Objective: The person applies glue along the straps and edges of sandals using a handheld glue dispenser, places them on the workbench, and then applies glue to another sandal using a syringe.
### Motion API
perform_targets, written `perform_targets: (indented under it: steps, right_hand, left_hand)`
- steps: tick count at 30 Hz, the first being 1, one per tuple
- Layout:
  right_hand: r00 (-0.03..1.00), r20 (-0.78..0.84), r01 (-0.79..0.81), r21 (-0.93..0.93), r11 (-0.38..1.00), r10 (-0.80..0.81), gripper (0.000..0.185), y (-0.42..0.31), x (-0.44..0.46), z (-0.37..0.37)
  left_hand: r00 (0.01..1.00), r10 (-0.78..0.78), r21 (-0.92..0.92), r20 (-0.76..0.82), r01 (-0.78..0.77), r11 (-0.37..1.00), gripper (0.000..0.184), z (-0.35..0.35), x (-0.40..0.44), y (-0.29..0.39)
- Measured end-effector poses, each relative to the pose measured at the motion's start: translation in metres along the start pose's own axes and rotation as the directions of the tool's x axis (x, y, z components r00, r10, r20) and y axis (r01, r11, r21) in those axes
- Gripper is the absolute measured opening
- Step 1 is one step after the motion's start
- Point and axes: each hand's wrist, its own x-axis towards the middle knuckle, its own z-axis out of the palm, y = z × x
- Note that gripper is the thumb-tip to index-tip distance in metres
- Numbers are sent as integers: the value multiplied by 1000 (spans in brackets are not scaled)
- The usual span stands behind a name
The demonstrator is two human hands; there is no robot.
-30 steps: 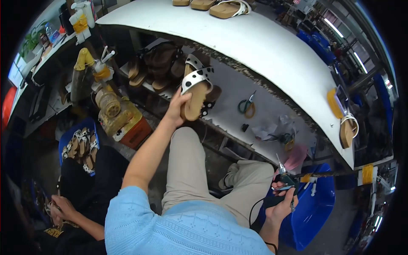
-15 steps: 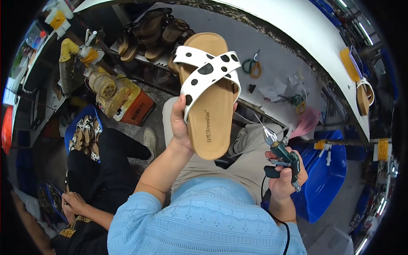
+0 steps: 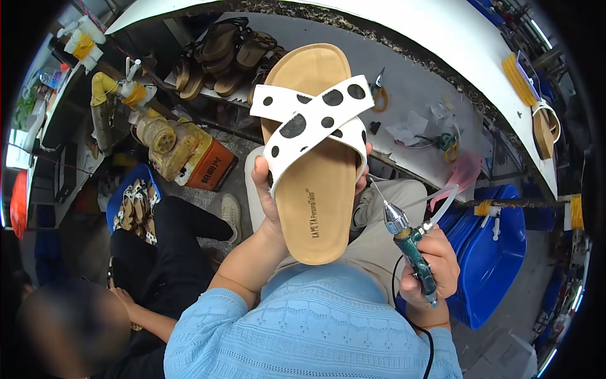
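Observation:
A tan-soled sandal with crossed white straps and black spots is held up at the middle of the view, insole towards the camera. My left hand is closed round it from behind, thumb at its left edge and fingertips showing at its right edge. On the right, my right hand grips a green and silver air gun. Its thin nozzle points up and left, close to the sandal's right side; whether it touches cannot be told. A clear hose and a black cord run from the tool.
Dark sandals are heaped on the shelf beneath the white tabletop. Scissors lie on that shelf. Blue bins stand at right. A yellow machine stands at left. A co-worker sits beside a blue basket of sandals.
The sandal has come up close to the camera from the shelf side. My right hand has raised the air gun and brought its nozzle nearer the sandal. The co-worker's head has come into view.

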Motion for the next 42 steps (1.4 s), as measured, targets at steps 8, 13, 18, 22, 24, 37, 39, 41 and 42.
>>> perform_targets:
  steps: [8, 13, 18, 22, 24, 37, 39, 41, 42]
  right_hand:
    - [999, 40, -1, -26, 1000, 2, 50, 0, 0, -2]
    - [999, 41, -5, -54, 999, 8, 51, -2, 0, -3]
    - [998, -40, -59, -150, 987, 53, 48, 0, 2, -1]
    - [989, -126, -107, -226, 968, 79, 43, 4, 16, 8]
    - [986, -142, -114, -210, 971, 85, 42, 8, 19, 10]
    - [998, 58, 33, -226, 973, -21, 47, -8, 19, -8]
    - [997, 74, 24, -284, 959, -2, 47, -10, 20, -6]
    - [996, 84, 26, -286, 958, -2, 47, -9, 21, -6]
    - [996, 87, 29, -287, 958, -4, 47, -9, 21, -6]
  left_hand:
    - [1000, -1, 155, 22, -3, 988, 119, -12, -3, 4]
    - [1000, -6, 111, 12, 5, 994, 116, -10, -4, -1]
    - [995, -67, -185, 77, 80, 979, 118, -5, -6, -4]
    - [990, -142, -260, -13, 134, 956, 115, 8, -6, -5]
    - [988, -152, -316, -27, 136, 939, 113, 16, -4, -8]
    - [978, 151, 435, -142, -76, 897, 110, 30, 2, -24]
    - [980, 160, 506, -116, -80, 859, 111, 29, 2, -25]
    - [986, 157, 585, -53, -97, 806, 113, 29, 5, -24]
    - [988, 151, 448, -44, -115, 887, 114, 26, 4, -25]
